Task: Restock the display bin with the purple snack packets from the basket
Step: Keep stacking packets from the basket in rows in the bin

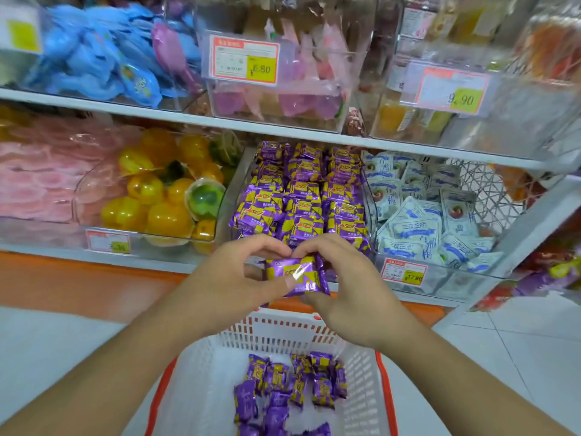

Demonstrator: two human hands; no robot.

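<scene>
1. Nearest to me, at the bottom centre of the frame, I see the white basket (361, 382) with its orange rim; a loose heap of purple snack packets (292, 388) lies on its floor.
2. Just above the basket, my two forearms come in from the lower corners and meet mid-frame. My left hand (232, 275) and right hand (345, 284) both have curled fingers pinching one purple packet (295, 275) between them, the left thumb pressed on its face, the right thumb under its lower edge.
3. That held packet hangs in front of the front lip of the display bin (232, 190), and my hands cover the bin's near edge, so I cannot tell how the front row ends.
4. Behind the hands, the bin at centre frame holds three neat rows of the same purple packets (301, 190), running back under the white shelf board (188, 119).
5. Left of the bin sits a clear tub of yellow and green jelly cups (163, 190); further left are pink packs (37, 174).
6. Right of the bin is a bin of white-and-blue sachets (421, 215) with a price tag (404, 272) on its front.
7. Farthest, along the top of the frame, the upper shelf carries blue packs (94, 61), pink and purple pouches (292, 80) behind a red-framed price tag (245, 59), and another tag (451, 89) at upper right.
</scene>
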